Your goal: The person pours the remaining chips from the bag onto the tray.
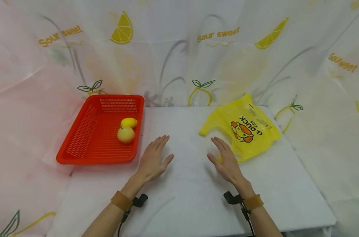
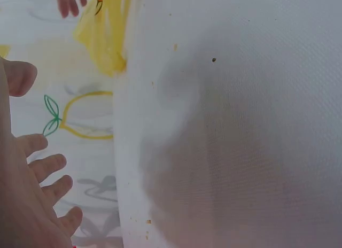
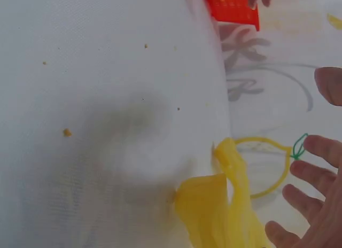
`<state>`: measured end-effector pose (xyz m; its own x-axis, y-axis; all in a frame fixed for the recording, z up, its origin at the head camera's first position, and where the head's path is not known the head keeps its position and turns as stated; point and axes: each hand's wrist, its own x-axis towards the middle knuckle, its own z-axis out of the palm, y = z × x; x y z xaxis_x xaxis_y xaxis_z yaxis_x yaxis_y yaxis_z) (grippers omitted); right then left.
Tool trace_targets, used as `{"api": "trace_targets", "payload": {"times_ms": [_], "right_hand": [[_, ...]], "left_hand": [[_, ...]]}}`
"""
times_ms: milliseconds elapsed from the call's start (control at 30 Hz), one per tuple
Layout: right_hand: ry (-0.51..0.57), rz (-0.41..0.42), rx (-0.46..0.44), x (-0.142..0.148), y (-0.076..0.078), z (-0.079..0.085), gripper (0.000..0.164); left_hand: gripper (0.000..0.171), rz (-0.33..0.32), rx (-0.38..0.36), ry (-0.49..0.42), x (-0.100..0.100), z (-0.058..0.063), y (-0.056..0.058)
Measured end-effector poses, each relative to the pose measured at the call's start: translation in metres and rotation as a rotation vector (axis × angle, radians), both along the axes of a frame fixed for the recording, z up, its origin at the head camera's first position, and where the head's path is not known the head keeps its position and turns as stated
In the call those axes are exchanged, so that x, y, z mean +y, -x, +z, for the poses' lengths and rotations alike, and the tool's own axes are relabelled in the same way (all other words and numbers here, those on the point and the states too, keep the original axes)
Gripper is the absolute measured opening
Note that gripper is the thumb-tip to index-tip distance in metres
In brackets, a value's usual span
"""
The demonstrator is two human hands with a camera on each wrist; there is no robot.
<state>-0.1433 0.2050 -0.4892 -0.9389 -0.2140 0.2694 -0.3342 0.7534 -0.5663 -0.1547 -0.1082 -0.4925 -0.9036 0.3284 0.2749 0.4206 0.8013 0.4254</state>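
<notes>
Two bare hands are held well apart above a white table (image 1: pixel 185 197), fingers extended and thumbs spread, neither holding anything. Beyond the left hand (image 1: pixel 153 162), to its outer side, is a red plastic basket (image 1: pixel 90 161). In the basket's side nearest that hand are a yellow lemon (image 1: pixel 129 122) and a round, pale yellow fruit (image 1: pixel 126 135), which hides the lemon's near edge. Just beyond the right hand (image 1: pixel 228 165) and toward its outer side, a crumpled yellow bag (image 1: pixel 261 143) lies flat, printed with a cartoon duck and "G.DUCK KIDS"; its smaller lettering cannot be read. The right hand covers part of the bag's near handle, and whether they touch is hard to tell. Both wrist views cut off the palms, and the right one catches only the basket's corner.
</notes>
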Motion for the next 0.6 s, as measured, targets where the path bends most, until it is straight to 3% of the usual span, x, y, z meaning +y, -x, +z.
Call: {"api": "trace_targets", "payload": {"times_ms": [267, 600], "right_hand": [[-0.055, -0.051, 0.015, 0.016, 0.008, 0.015, 0.064], [-0.206, -0.043, 0.113, 0.051, 0.031, 0.035, 0.06]], "left_hand": [[0.072, 0.0, -0.03, -0.038, -0.003, -0.005, 0.0], [0.073, -0.02, 0.008, -0.05, -0.003, -0.002, -0.003]]}}
